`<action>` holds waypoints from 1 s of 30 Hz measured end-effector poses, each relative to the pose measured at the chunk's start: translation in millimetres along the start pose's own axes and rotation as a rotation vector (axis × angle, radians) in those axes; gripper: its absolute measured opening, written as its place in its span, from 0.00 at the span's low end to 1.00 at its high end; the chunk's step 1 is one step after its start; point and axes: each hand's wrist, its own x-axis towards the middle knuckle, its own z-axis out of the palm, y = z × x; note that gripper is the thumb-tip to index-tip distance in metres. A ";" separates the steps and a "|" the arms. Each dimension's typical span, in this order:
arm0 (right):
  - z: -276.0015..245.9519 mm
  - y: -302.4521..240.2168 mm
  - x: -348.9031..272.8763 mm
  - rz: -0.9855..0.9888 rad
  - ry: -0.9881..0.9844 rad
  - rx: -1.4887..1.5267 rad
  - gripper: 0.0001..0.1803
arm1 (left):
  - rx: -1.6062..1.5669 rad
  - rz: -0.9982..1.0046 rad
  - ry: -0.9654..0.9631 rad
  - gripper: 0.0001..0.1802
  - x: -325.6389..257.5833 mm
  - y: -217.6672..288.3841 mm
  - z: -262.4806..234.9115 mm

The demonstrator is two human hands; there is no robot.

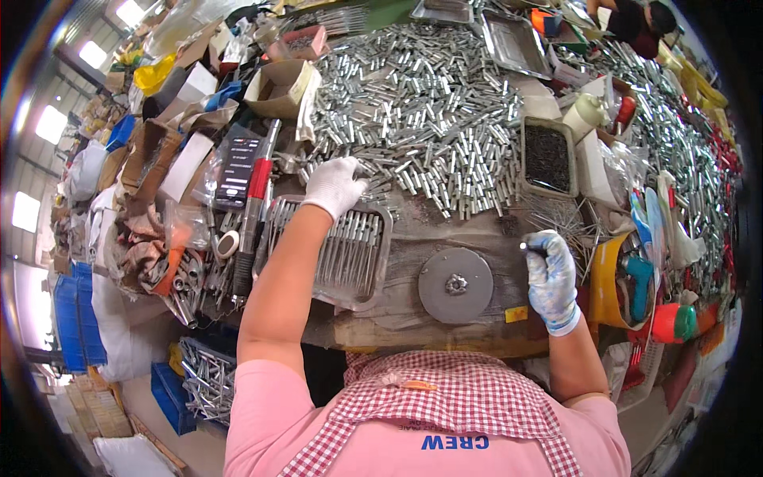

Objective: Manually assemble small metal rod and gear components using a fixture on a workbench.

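My left hand, in a white glove, is over the far end of a metal tray, its fingers curled at the edge of a pile of short silver metal sleeves. What those fingers hold, if anything, is hidden. Long thin metal rods lie side by side in the tray. My right hand, in a stained white glove, is closed at the right, pinching a small metal piece whose shiny end shows. Between the hands sits a round grey disc with a few small metal bits at its centre.
A tray of dark screws stands at the back right. Thin metal pins lie beyond my right hand, beside a yellow container. A red and black tool lies left of the tray. Another person is at the far right.
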 end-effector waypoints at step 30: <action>22.5 -40.1 -30.9 0.069 -0.204 -0.103 0.07 | -1.249 0.041 -0.217 0.13 -164.1 120.9 30.1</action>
